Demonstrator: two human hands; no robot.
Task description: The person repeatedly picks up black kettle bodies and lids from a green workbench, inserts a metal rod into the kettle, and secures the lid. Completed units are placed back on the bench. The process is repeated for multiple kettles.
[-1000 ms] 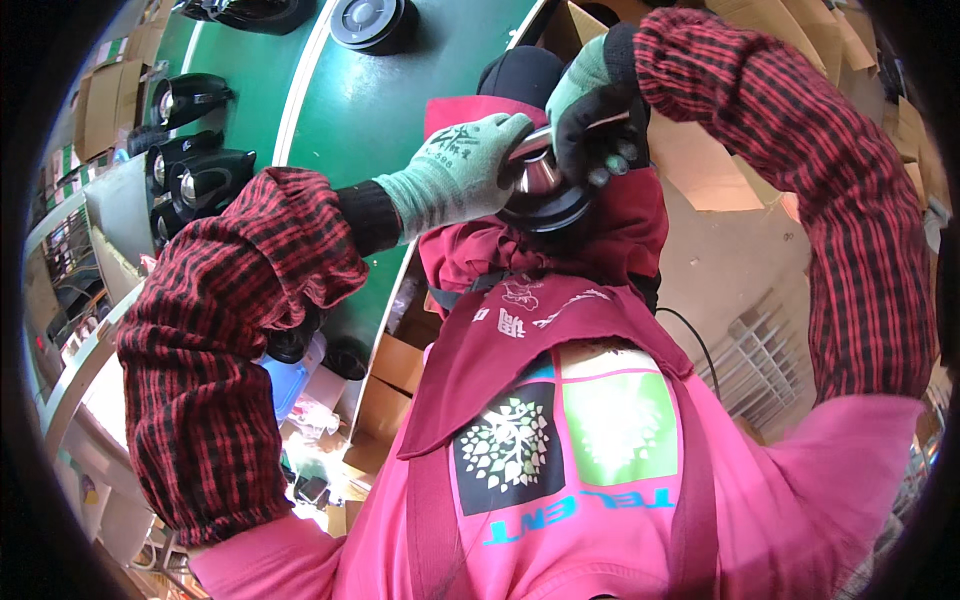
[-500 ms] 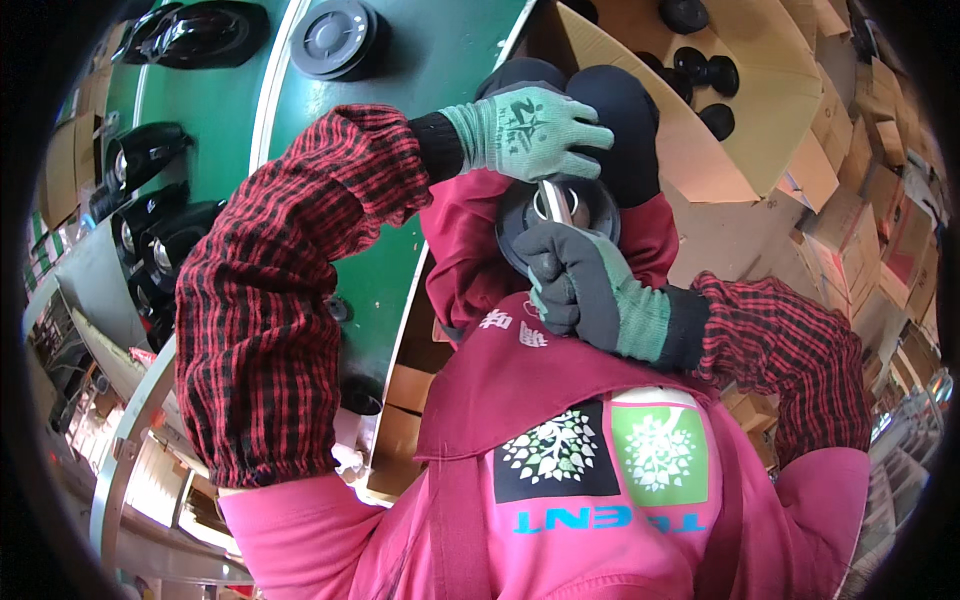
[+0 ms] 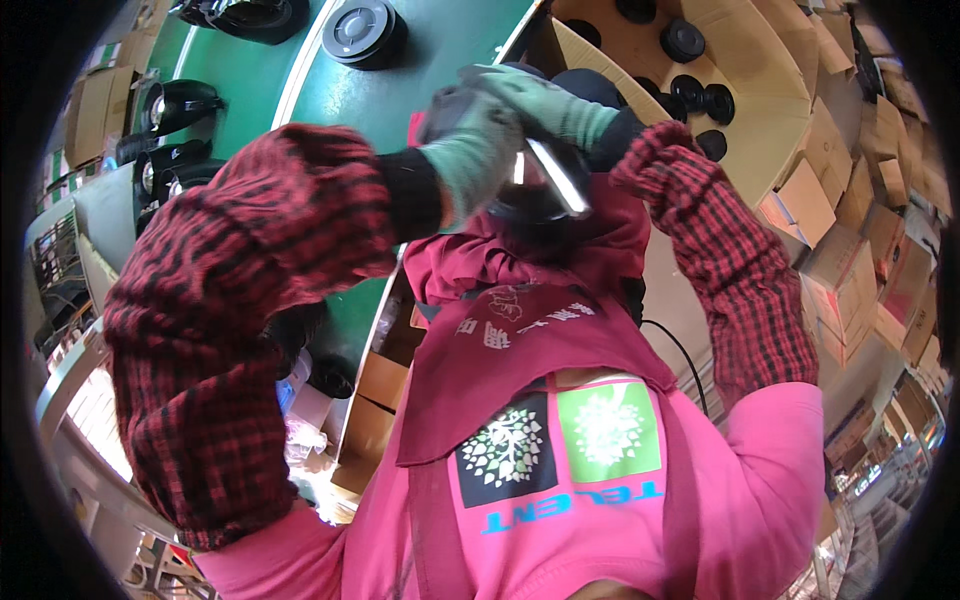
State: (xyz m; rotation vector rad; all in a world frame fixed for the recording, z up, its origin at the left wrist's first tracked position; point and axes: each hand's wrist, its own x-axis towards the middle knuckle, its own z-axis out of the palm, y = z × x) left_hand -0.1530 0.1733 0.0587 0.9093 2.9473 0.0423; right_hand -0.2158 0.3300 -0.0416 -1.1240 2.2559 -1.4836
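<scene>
My left hand [image 3: 472, 150], in a green glove with a dark grey palm, is over my lap, smeared by motion. My right hand [image 3: 552, 103], gloved alike, comes in from the other side and meets it. Both look closed together around something that the gloves hide. A shiny silver metal bar [image 3: 560, 180] slants out from beneath my hands toward my body. Under and beside it is a dark round part [image 3: 530, 205], blurred and partly covered by my left hand.
A round black disc-shaped part [image 3: 358, 32] lies on the green table [image 3: 330, 110]. Glossy black housings [image 3: 180, 105] stand at the left. At the far right an open cardboard box [image 3: 770, 60] holds several black round parts [image 3: 683, 40]. Stacked cartons [image 3: 850, 270] line the right side.
My right hand has moved up and away from my body to meet the left. The left hand, earlier spread out, has drawn in. The silver bar now points toward me.
</scene>
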